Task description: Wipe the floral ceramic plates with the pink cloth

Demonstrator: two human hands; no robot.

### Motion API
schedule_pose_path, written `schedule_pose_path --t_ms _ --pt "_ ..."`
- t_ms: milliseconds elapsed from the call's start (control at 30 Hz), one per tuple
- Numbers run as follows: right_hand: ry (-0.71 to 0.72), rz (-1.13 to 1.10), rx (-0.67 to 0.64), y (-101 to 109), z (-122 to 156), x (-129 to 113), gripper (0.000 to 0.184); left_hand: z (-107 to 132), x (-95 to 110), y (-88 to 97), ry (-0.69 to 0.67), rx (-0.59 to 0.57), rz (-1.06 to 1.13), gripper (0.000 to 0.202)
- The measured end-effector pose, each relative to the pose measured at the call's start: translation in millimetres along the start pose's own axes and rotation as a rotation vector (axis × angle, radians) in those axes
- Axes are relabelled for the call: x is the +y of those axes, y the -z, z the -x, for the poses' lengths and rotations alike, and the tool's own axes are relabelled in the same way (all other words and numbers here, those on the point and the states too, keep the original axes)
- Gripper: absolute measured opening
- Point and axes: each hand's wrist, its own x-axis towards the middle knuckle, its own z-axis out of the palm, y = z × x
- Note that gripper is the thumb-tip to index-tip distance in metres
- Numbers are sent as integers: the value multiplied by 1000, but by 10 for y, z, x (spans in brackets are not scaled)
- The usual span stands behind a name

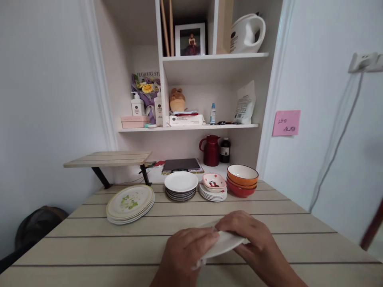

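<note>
My left hand (187,253) and my right hand (254,239) both grip a small white plate (224,244) just above the slatted table, near its front edge. The plate is tilted and mostly covered by my fingers. A bit of white cloth or tissue seems to show under my left hand, too small to be sure. Further back on the table stand a stack of green-patterned plates (131,203), a stack of small dark plates with a white one on top (181,185), a small decorated dish on white saucers (213,186) and stacked orange and red bowls (242,180).
The wooden table (89,243) runs to a white shelf unit (209,126) holding bottles, a framed photo and a red jug (211,150). A low wooden riser (109,158) stands at back left. A pink note (286,123) sticks to the right wall.
</note>
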Motion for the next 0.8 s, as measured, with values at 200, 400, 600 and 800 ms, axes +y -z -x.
schedule_pose_path --t_ms 200,400,600,800 --pt "-149 -157 164 -70 70 -31 10 -2 37 5 226 155 83 35" --pt "-497 -392 317 -197 98 -18 12 -133 111 123 614 360 346 12" --pt "-678 -726 493 -327 78 4 17 -108 57 93 819 520 512 19" --pt "-773 -1213 696 -378 25 -2 51 -108 77 -162 1052 641 703 37"
